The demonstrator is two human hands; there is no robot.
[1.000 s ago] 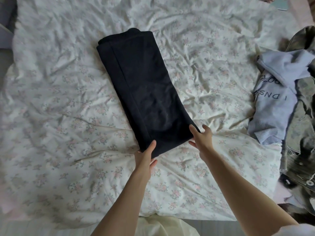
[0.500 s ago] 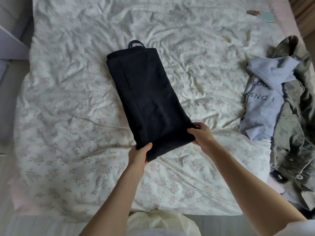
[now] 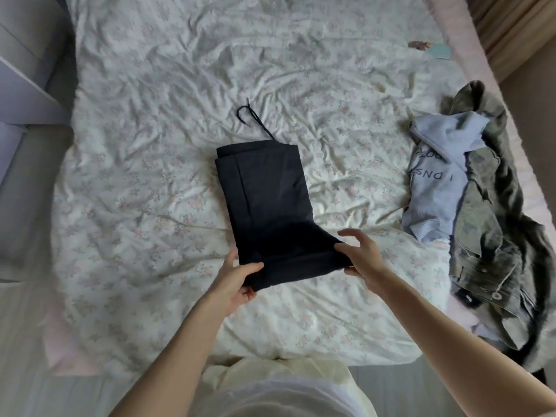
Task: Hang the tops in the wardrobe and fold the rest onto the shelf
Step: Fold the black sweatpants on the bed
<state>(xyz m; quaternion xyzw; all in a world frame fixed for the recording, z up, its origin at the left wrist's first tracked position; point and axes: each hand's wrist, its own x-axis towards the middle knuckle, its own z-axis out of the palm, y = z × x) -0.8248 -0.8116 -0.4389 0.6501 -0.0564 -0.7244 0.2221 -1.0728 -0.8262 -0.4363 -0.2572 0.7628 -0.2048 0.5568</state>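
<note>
A: Setting: a bed under a crumpled floral sheet serves as our work surface, with pale furniture off to the far left of both hands. Why is the piece flat on it?

B: We judge the sheet gives a broad, soft plane for folding. The dark trousers lie in a long folded strip running away from the hands, drawstring trailing out at the far end. As bottoms, they belong to the shelf pile.

A: Grip, left to right?

B: Left hand pinches the near-left corner: thumb on top, fingers curled beneath the hem. Right hand pinches the near-right corner between thumb and lower fingers; its upper fingers are spread above the cloth, touching nothing. The near end is raised off the sheet between the two hands.

A: Reason for holding both corners?

B: Probably to carry the near end over toward the waistband, keeping the edge square.

A: To the right of the right hand?

B: A light blue top resting on an olive jacket, well apart, untouched.
</note>
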